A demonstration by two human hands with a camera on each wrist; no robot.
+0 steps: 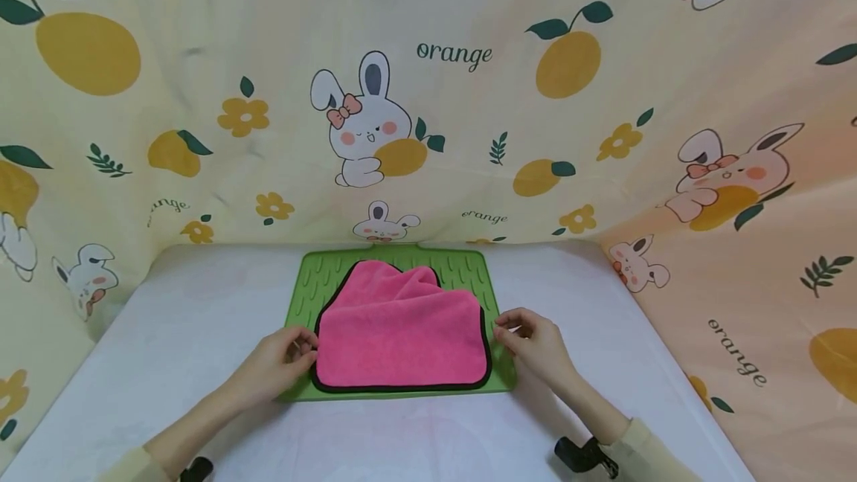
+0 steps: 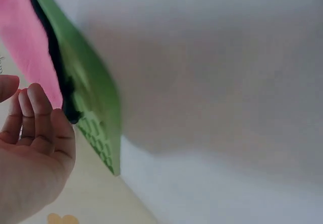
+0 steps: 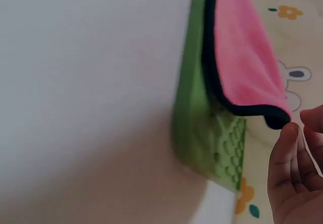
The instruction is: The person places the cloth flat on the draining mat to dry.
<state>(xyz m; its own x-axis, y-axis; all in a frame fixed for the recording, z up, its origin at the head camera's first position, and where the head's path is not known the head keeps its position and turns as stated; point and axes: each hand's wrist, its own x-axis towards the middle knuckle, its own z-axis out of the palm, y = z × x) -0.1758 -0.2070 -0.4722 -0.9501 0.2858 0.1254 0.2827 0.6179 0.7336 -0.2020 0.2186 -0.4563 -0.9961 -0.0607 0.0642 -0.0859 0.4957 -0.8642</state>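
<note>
A pink cloth (image 1: 402, 341) with black edging lies folded on a green mat (image 1: 498, 385), its upper layers uneven and creased at the back. At the cloth's left edge is my left hand (image 1: 277, 363), fingers loosely bent and the fingertips at the black border. The left wrist view shows the thumb apart from the fingers (image 2: 40, 113), with no cloth visibly pinched. My right hand (image 1: 535, 344) hovers just right of the cloth, over the mat's edge. In the right wrist view a gap shows between thumb and index finger (image 3: 285, 143), close to the cloth's corner.
The mat lies on a white table (image 1: 221, 296), near the back edge. A cream curtain (image 1: 281, 43) printed with rabbits and oranges surrounds the table at the back and sides. Black wrist straps (image 1: 579, 456) show near the sleeves.
</note>
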